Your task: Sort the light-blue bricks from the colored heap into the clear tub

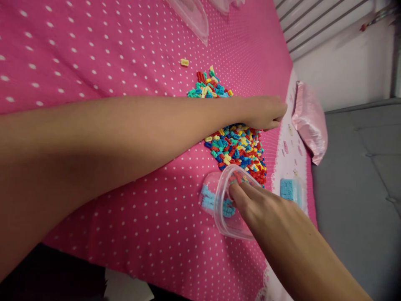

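Here's the left forearm stretched right across the pink dotted bedsheet, and the left hand sits over the far side of a big heap of small toy bricks. The fingers look curled and a bit blurred; I can't tell whether that grip has anything in it. Red, blue, green, yellow and cream pieces are spread under and beside the forearm, jumbled together on the bed.

Now to the right hand: its fingers are inside the mouth of a clear plastic tub, just beside the near edge of the heap. The fingertips are partly hidden, so whether this grip is closed on a brick I can't say. Light blue bricks show through the tub's wall, gathered towards its base, and red and other bright colours show by the fingers.

Look past the right wrist and there's a second clear box with a neat blue block of bricks at it, near the grey headboard. A shiny pink pillow leans close by. Up top, one yellow brick lies apart from the heap, with a clear plastic piece beyond it.
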Tool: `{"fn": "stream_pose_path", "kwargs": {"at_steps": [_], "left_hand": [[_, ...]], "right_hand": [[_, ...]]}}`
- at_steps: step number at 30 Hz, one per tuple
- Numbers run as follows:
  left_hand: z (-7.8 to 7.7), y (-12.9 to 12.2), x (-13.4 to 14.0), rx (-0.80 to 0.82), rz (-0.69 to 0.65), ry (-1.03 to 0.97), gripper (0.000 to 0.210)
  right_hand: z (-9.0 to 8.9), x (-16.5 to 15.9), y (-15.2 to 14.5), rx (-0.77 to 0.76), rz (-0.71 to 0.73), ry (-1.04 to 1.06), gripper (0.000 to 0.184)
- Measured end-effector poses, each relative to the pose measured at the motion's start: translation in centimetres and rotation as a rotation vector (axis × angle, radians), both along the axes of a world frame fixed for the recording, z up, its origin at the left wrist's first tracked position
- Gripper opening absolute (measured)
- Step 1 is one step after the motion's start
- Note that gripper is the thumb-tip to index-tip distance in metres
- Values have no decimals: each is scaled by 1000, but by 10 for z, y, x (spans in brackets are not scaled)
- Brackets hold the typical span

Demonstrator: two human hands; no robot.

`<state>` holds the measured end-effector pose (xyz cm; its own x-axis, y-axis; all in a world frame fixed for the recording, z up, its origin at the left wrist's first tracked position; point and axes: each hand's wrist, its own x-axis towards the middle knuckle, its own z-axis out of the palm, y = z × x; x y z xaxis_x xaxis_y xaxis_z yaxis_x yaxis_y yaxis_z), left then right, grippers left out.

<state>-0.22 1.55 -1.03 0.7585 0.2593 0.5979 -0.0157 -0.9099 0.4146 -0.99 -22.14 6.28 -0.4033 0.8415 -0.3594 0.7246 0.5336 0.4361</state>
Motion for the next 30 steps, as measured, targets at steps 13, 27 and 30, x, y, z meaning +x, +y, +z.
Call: {"fn": "stream_pose_path", "kwargs": {"at_steps": [13, 27, 30], "left_hand": [[-2, 1, 4, 8, -9, -31, 34], [0, 0, 0, 5, -11, -29, 33], [0, 0, -2, 2, -8, -24, 33]], "right_hand": [[-2, 3, 3, -51, -31, 77, 42], [12, 2, 2, -15, -42, 84, 45], [14, 4, 1, 11, -38, 105, 49]]}}
